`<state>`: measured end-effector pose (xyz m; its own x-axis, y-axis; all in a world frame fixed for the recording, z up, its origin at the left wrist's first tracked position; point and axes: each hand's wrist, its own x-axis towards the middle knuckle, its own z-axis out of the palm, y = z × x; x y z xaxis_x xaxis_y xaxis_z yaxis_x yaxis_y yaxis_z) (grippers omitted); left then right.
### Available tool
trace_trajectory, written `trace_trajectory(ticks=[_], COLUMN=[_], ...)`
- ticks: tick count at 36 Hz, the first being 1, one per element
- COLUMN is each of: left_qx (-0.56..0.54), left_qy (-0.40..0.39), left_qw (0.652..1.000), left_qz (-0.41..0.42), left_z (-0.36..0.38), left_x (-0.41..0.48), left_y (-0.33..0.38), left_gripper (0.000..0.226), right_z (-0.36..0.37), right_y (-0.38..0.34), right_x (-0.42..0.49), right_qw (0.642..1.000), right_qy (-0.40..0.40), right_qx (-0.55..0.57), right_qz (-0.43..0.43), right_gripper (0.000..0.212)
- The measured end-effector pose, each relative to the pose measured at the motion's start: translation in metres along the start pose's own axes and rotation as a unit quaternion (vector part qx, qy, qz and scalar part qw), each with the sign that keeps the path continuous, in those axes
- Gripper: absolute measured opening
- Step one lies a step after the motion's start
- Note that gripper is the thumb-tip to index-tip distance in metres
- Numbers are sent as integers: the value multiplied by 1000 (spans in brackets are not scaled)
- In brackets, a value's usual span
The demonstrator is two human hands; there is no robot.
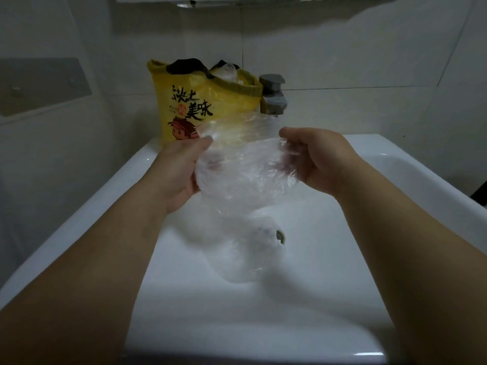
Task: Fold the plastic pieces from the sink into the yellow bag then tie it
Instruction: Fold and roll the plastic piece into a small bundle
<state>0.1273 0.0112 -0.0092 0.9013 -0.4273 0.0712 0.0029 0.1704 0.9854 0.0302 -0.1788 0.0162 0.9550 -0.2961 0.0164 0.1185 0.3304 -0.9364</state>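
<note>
- The left hand grips one side of a clear plastic piece, with the thumb on top and the fingers curled under the film
- The right hand grips the opposite side; its fingers show through the film, closed around the edge
- Between the two hands the film is wrinkled and a little stretched, held above the basin of the sink and not touching it
- Under the held part there is a lower film, blurred, which reaches down near the drain; I cannot tell if it is the hanging end of the same piece or a second piece in the basin
- The yellow bag stands upright on the back rim of the sink, just beside the faucet on its left; the mouth is open and some packed plastic shows at the top
- My judgement is that the step in hand is folding this piece, before it goes into the bag
- The film is thin and looks slippery, so it can slide out of one hand and drop back into the basin, perhaps over the drain
- A too strong pull between the hands may tear it, and then it will fold badly
- The bag stands free on a narrow rim and looks light; a push while the plastic goes in could tip it into the basin
- The bag seems rather full at the top, so a loosely folded piece may leave too little free mouth for the tie
</note>
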Motion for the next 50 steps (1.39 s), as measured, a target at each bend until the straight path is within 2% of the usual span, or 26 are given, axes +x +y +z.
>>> trace_trajectory(ticks=[2,5,8,12,16,19,20,23,25,26,29,31,32,34,36,38,40,42,44,47,48,50], left_qx=[4,-32,-60,-63,-22,-1,22,88,82,66,45,70,95,176,266,316,348,357,315,133,70,11], left_qy=[45,39,46,70,78,70,80,123,113,93,63,55,48,47,63,75,82,93,90,53,38,24], left_qw=[999,998,997,995,997,997,996,986,985,989,994,993,991,978,954,937,923,918,935,983,991,996], left_qz=[22,42,32,-13,-14,-19,-9,68,99,99,77,74,78,100,121,132,141,147,138,117,109,90], left_z=[-1,-2,-6,-13,-9,-7,-6,2,3,3,0,-1,-2,-4,-5,-7,-8,-8,-8,-5,-4,-2], left_x=[2,5,7,7,4,2,2,0,-2,-3,-3,-3,-3,-6,-8,-10,-10,-10,-8,-9,-8,-5], left_y=[-3,-3,-2,-2,-1,-1,-2,-5,-3,-1,1,1,0,-2,-5,-6,-8,-7,-4,5,7,8], left_gripper=[26,22,29,35,34,58,56,28,27,29,25,17,20,33,39,36,27,18,21,52,54,40], right_z=[-1,-7,-9,-10,-11,-10,-10,-10,-9,-10,-11,-13,-14,-16,-17,-19,-19,-19,-21,-19,-18,-16], right_y=[1,3,4,4,3,2,3,2,1,0,-3,-2,-2,0,2,5,7,7,6,1,-1,-3], right_x=[0,3,5,5,3,3,3,2,1,1,0,0,0,2,2,3,3,2,5,6,5,4], right_qw=[999,995,987,981,984,988,989,992,993,993,993,989,986,974,934,881,858,860,892,963,978,989], right_qy=[-22,-28,-24,-1,30,58,60,39,23,14,-25,-47,-50,-28,9,30,38,36,33,4,-16,-52], right_qx=[-33,-97,-158,-193,-175,-142,-134,-122,-120,-115,-115,-139,-156,-224,-356,-469,-507,-500,-437,-247,-183,-98], right_qz=[-4,-6,3,21,22,15,14,12,6,3,5,14,17,9,-18,-50,-76,-98,-106,-105,-101,-93], right_gripper=[3,40,51,41,34,31,32,26,12,12,32,49,55,58,53,41,21,15,22,26,31,37])
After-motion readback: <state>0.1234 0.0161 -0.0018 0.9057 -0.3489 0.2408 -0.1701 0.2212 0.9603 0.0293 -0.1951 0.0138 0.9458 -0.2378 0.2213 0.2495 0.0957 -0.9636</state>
